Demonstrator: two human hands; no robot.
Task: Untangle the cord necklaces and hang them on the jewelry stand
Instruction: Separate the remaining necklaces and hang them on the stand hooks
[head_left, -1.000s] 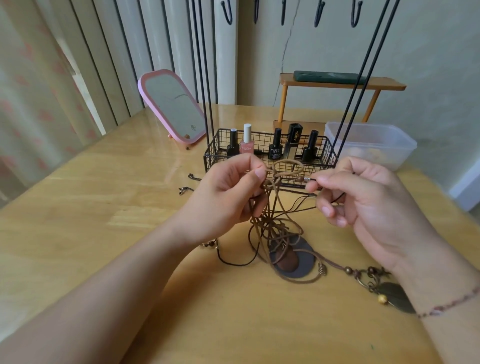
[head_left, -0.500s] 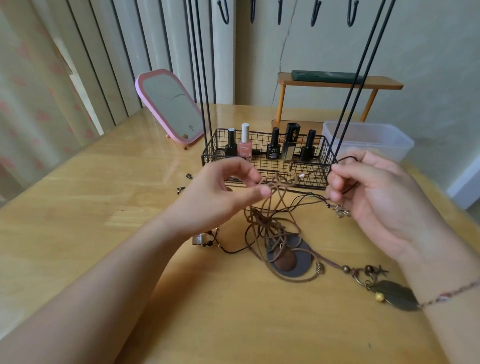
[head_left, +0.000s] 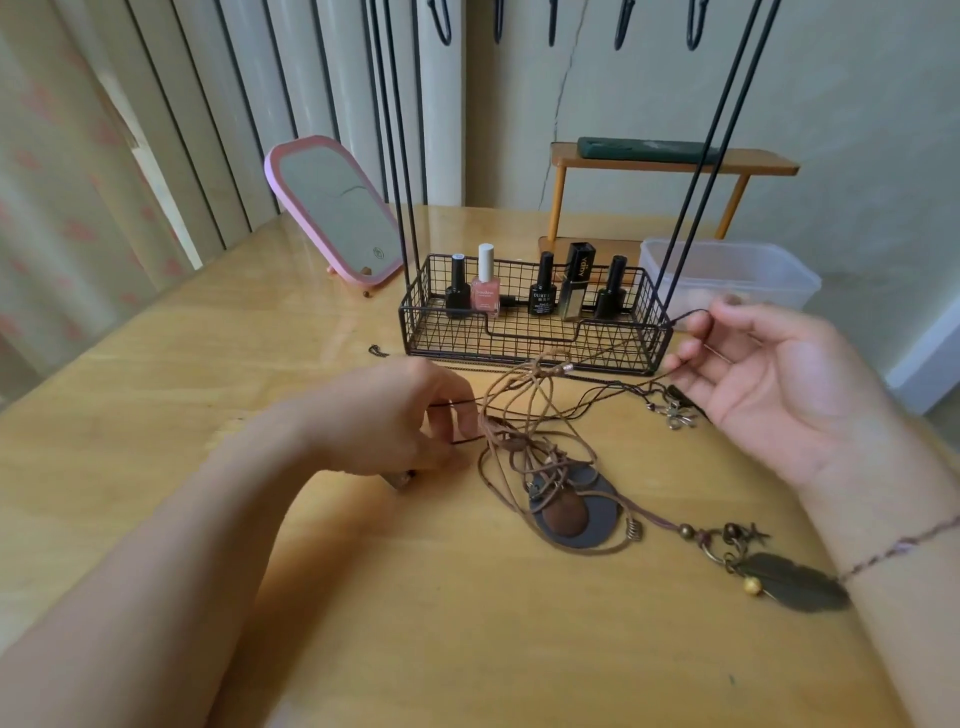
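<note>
Holding the Cords by the Stand

Pinching a thin black cord (head_left: 597, 397), the left hand (head_left: 395, 421) and right hand (head_left: 779, 379) hold it stretched sideways in front of the stand (head_left: 524, 332). The brown tangle (head_left: 535, 431) lies on the table (head_left: 156, 415) just before the stand, running toward the person. One bottle (head_left: 577, 280) in the stand reads "ydby"; other labels are too small.

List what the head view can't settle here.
- Jewelry stand: top bar cut off by the upper edge; only hook tips show.
- Left hand: fingertips curl under, so its grip on the black cord is hidden.
- Cord tangle: strands overlap; which necklace is which is unclear.
- Plastic tub: contents blurred by the cloudy wall.
</note>
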